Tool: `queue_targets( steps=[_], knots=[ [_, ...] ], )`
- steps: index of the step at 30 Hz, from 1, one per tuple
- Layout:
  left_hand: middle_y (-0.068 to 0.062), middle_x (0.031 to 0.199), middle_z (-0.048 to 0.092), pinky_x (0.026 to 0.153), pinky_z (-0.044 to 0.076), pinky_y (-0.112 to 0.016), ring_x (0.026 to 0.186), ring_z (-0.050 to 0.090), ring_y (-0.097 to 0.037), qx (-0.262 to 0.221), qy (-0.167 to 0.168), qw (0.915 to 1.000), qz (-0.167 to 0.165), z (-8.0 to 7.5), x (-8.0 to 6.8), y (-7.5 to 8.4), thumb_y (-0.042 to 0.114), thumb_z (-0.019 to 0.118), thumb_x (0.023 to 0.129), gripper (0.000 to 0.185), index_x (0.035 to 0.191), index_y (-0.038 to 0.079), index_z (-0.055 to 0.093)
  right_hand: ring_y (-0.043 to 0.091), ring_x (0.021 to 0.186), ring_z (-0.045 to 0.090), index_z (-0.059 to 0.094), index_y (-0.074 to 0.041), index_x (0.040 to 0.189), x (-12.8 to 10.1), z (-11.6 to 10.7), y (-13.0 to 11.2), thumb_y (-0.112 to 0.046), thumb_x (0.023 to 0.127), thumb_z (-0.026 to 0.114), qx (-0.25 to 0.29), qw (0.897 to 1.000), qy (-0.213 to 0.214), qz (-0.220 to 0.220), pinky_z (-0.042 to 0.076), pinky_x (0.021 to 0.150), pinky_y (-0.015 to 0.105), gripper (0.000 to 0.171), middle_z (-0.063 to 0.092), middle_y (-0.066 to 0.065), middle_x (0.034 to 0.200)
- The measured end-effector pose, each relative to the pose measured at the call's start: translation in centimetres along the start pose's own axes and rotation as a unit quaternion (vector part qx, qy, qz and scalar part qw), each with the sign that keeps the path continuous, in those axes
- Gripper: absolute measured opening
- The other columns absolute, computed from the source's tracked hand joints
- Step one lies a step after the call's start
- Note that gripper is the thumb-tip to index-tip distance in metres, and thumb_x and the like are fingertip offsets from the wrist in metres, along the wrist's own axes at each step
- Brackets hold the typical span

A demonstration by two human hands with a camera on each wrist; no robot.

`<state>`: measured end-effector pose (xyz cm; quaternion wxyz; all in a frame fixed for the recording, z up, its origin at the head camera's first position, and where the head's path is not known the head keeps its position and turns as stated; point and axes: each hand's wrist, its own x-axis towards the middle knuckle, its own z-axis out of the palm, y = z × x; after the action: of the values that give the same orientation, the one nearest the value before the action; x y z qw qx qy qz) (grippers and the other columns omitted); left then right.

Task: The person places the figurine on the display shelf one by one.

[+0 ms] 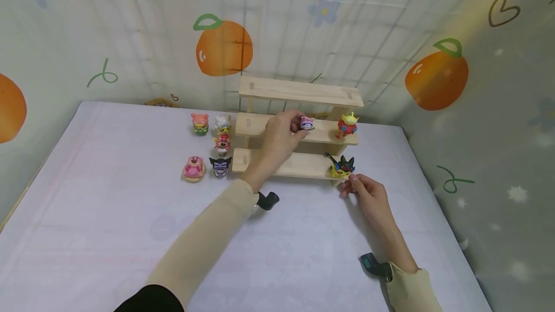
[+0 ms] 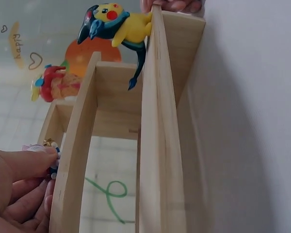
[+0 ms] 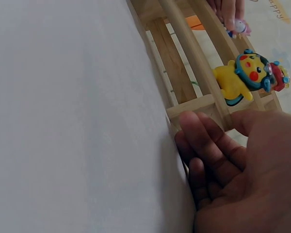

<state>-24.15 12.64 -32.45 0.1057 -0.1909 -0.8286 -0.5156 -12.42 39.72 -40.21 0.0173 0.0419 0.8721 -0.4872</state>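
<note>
A three-tier wooden shelf [image 1: 299, 91] stands at the back of the table. My left hand [image 1: 282, 134] reaches to the middle tier and pinches a small pink figure [image 1: 307, 123]; the left wrist view shows my fingertips [image 2: 19, 189] round that figure [image 2: 49, 154] at the tier's edge. My right hand [image 1: 357, 187] pinches the lowest tier's front right corner, thumb above and fingers [image 3: 203, 141] against the end post. Just beside it stands a yellow and black figure [image 1: 342, 166] [image 3: 242, 77] [image 2: 119, 24]. A red and green figure [image 1: 347, 125] stands at the middle tier's right end.
Several small figures stand on the white table [image 1: 108, 215] left of the shelf: a pink bear [image 1: 193, 168], a black and purple one [image 1: 220, 166], a red one [image 1: 222, 144], a white one [image 1: 223, 123] and an orange one [image 1: 200, 123]. Patterned curtain walls [image 1: 485, 110] close the back and right.
</note>
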Motion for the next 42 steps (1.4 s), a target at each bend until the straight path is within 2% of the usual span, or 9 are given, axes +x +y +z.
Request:
queue_targets(
  steps=[9, 14, 20, 28, 37, 42],
  knots=[
    [-0.003, 0.101, 0.077, 0.072, 0.05, -0.018, 0.082, 0.064, -0.009, 0.007, 0.008, 0.9999, -0.011, 1.2, 0.1, 0.5, 0.011, 0.086, 0.088, 0.03, 0.115, 0.008, 0.073, 0.01, 0.095, 0.067, 0.068, 0.004, 0.121, 0.0, 0.0, 0.2, -0.039, 0.114, 0.044, 0.005, 1.0, 0.003, -0.007, 0.046, 0.093, 0.01, 0.05, 0.074, 0.018, 0.105],
    [-0.002, 0.104, 0.077, 0.075, 0.049, -0.02, 0.082, 0.065, -0.009, 0.021, 0.013, 0.9997, -0.007, 1.8, 0.0, 0.7, 0.014, 0.087, 0.088, 0.036, 0.12, 0.01, 0.071, 0.012, 0.093, 0.069, 0.069, 0.005, 0.12, -0.1, 0.1, 0.3, -0.038, 0.114, 0.045, 0.011, 1.0, 0.004, -0.01, 0.047, 0.092, 0.011, 0.049, 0.075, 0.018, 0.105],
    [0.002, 0.099, 0.077, 0.077, 0.047, -0.024, 0.083, 0.065, -0.009, 0.047, 0.026, 0.9985, 0.005, 2.2, -0.1, 0.7, 0.018, 0.088, 0.088, 0.033, 0.116, 0.012, 0.072, 0.012, 0.093, 0.069, 0.068, 0.004, 0.12, 0.0, 0.1, 0.3, -0.038, 0.114, 0.045, 0.012, 1.0, 0.002, -0.004, 0.045, 0.093, 0.01, 0.049, 0.074, 0.02, 0.107],
    [0.003, 0.098, 0.078, 0.076, 0.046, -0.025, 0.086, 0.064, -0.012, 0.053, 0.026, 0.9982, 0.008, 2.1, 0.0, 0.7, 0.019, 0.088, 0.088, 0.032, 0.116, 0.013, 0.073, 0.012, 0.094, 0.069, 0.069, 0.003, 0.119, 0.1, 0.1, 0.1, -0.042, 0.113, 0.045, 0.013, 1.0, 0.001, 0.001, 0.041, 0.095, 0.01, 0.051, 0.074, 0.02, 0.106],
    [0.002, 0.1, 0.077, 0.079, 0.048, -0.027, 0.088, 0.066, -0.013, 0.049, 0.022, 0.9985, 0.013, 2.1, -0.2, 0.4, 0.019, 0.088, 0.087, 0.036, 0.118, 0.012, 0.071, 0.011, 0.094, 0.069, 0.068, 0.004, 0.12, -0.2, 0.2, 0.1, -0.04, 0.114, 0.045, 0.015, 1.0, 0.001, -0.003, 0.043, 0.095, 0.01, 0.051, 0.074, 0.021, 0.107],
    [-0.001, 0.102, 0.075, 0.082, 0.05, -0.025, 0.092, 0.067, -0.017, 0.024, -0.002, 0.9995, 0.022, 1.1, -0.4, 0.2, 0.016, 0.087, 0.087, 0.04, 0.123, 0.01, 0.069, 0.01, 0.093, 0.069, 0.068, 0.004, 0.12, 0.0, 0.1, 0.0, -0.04, 0.114, 0.044, 0.008, 1.0, 0.006, -0.002, 0.043, 0.094, 0.009, 0.051, 0.075, 0.019, 0.106]
  ],
)
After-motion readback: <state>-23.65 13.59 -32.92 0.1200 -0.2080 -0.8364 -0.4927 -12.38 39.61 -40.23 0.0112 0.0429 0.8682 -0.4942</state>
